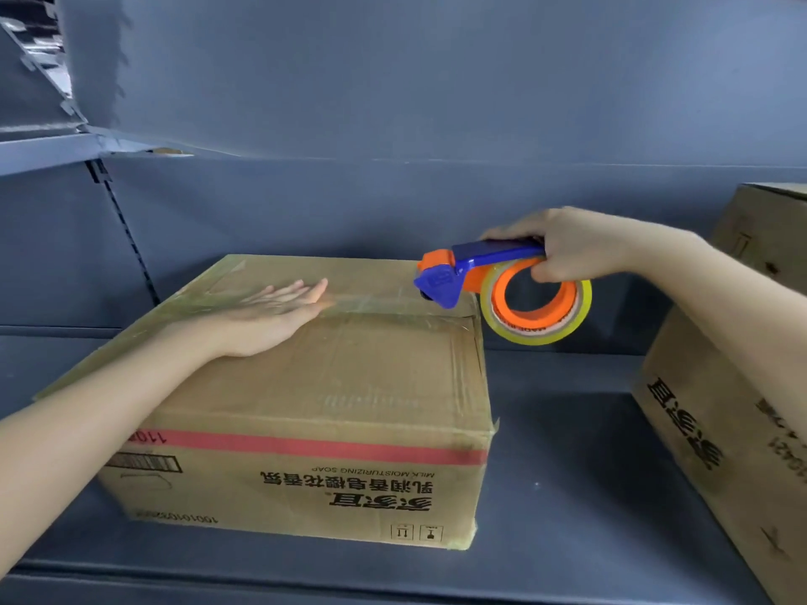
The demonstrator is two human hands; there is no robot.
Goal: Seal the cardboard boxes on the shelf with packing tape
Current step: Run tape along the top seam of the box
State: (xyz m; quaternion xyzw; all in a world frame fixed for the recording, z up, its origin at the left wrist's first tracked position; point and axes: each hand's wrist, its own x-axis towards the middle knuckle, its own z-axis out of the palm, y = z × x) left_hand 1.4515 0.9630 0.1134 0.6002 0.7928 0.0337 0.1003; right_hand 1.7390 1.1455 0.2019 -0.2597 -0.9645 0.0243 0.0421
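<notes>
Pressing left hand (279, 314) flat on box (314, 386), right hand (567, 246) gripping tape dispenser (489, 277) at right edge

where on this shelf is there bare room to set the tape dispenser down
Widest bare patch: the shelf deck between the soap box and the second box. A narrower strip runs along the front edge before the soap box. Its top is crowded: left hand flat on it, tape dispenser in the right hand at its right edge.

You have a single wide-angle view from your head, facing forward and slightly down into the shelf (567, 451), close in; its back panel (393, 211) lies far, its front edge nearest.
</notes>
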